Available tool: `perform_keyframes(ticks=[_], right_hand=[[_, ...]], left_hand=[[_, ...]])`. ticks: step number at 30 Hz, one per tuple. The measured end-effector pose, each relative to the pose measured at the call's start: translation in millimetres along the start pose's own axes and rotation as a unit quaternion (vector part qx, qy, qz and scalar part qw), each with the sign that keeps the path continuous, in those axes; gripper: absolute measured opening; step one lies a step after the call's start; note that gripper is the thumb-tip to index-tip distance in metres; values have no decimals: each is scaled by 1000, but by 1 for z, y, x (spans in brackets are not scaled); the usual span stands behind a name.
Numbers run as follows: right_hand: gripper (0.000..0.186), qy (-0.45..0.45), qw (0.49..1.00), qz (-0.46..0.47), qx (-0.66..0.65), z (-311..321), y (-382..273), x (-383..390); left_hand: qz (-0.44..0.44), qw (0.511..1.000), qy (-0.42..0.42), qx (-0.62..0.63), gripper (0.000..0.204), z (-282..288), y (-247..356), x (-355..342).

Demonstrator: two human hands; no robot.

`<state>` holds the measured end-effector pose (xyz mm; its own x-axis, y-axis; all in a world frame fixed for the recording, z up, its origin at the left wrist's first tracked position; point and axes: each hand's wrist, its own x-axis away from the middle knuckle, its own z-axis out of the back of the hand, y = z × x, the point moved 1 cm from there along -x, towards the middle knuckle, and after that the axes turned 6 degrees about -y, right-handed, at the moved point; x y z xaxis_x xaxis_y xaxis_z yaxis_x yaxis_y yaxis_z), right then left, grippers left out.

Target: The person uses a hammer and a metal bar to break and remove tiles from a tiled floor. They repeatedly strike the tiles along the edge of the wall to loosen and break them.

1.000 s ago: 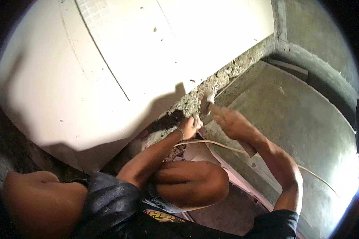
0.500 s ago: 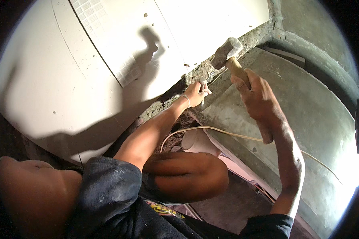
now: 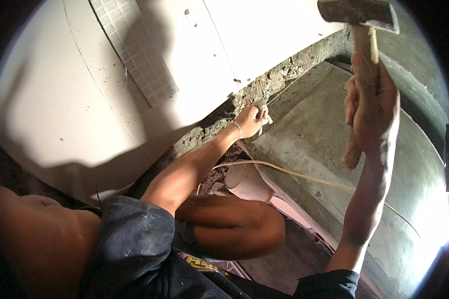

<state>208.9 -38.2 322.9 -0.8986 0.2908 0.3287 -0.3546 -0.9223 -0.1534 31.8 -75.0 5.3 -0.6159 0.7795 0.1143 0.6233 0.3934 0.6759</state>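
Holds a hammer (image 3: 362, 41) aloft in the right hand (image 3: 378, 107), with fingers curled firmly round the handle. Appears, from the head view, over the right-hand corner of the white slab (image 3: 264, 45), well apart from the left hand (image 3: 249, 120). Shows a dark, blunt, block-like head, set crosswise on the handle, scuffed and paler along the lower edge and right-hand end. Runs down through the fist as light brown wood, ending in a rounded, darker butt below the palm.

Grips a short grey tool (image 3: 261, 104) in the left hand, with fingers closed about its middle and both ends poking out; hard to make out the exact shape of the tips. Stands just beside the rough, broken strip (image 3: 289, 70) along the lower edge of the white slab, near the upper left edge of the grey cement surface (image 3: 319, 129).

Wears a thin bracelet (image 3: 238, 130) on the left wrist. Lies across the cement as a pale cable (image 3: 294, 173), passing near a dusty, pinkish cylinder (image 3: 247, 182) at the left-hand edge.
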Motion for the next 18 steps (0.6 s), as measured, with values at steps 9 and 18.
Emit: perform_keyframes(ticks=[9, 18], right_hand=[[40, -88, 993, 14, 79, -24, 25, -9], [43, -460, 857, -99, 208, -67, 63, -11]], left_hand=[[26, 1000, 5, -12, 10, 4, -4, -6], [29, 995, -3, -93, 3, -7, -2, -10]])
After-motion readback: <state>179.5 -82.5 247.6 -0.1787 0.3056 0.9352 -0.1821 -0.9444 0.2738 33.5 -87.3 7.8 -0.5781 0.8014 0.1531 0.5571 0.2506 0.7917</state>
